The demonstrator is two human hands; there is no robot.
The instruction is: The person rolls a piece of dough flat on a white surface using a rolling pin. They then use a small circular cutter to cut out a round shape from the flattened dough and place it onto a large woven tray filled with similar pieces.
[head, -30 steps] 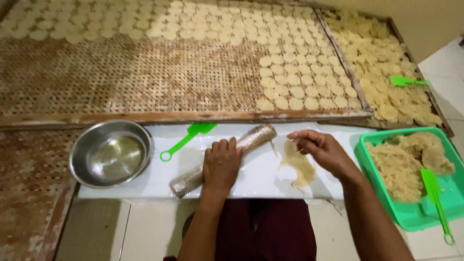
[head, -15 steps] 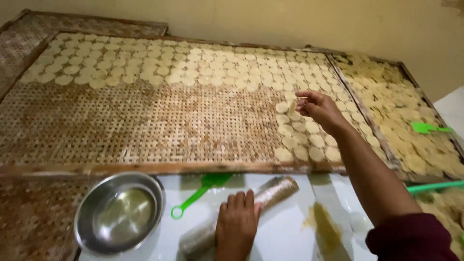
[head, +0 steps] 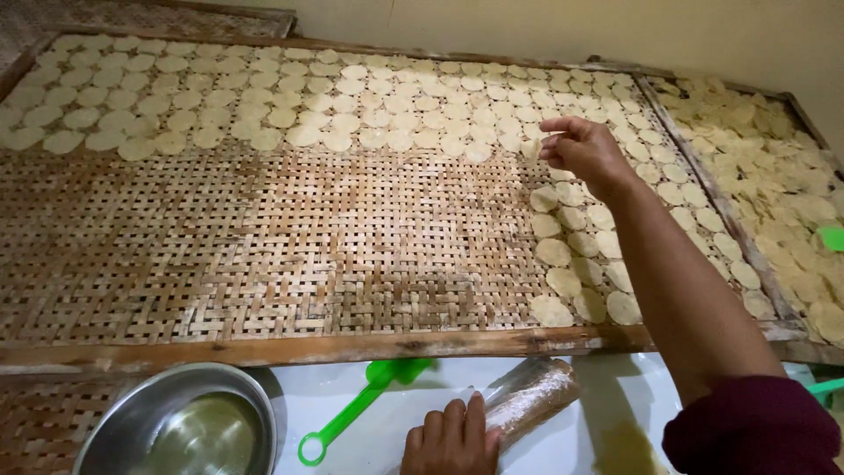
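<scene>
My right hand point(head: 582, 151) reaches out over the woven bamboo tray point(head: 264, 246) and pinches a thin pale dough disc point(head: 530, 148) at its fingertips. It hovers at the edge of the rows of round discs point(head: 352, 97) that cover the tray's far part and right side. My left hand point(head: 452, 437) rests at the bottom edge on a plastic-wrapped rolling pin point(head: 532, 398), which lies on the white board point(head: 352, 440).
A steel bowl point(head: 176, 427) with liquid stands at the bottom left. A green plastic spatula point(head: 362, 406) lies on the board beside it. A second tray point(head: 774, 185) at the right holds irregular pale pieces and a green tool point(head: 831, 236).
My right hand has carried a dough disc from the board up onto the tray and further to the far left. The view has tilted upward. My left hand stays on the rolling pin.
</scene>
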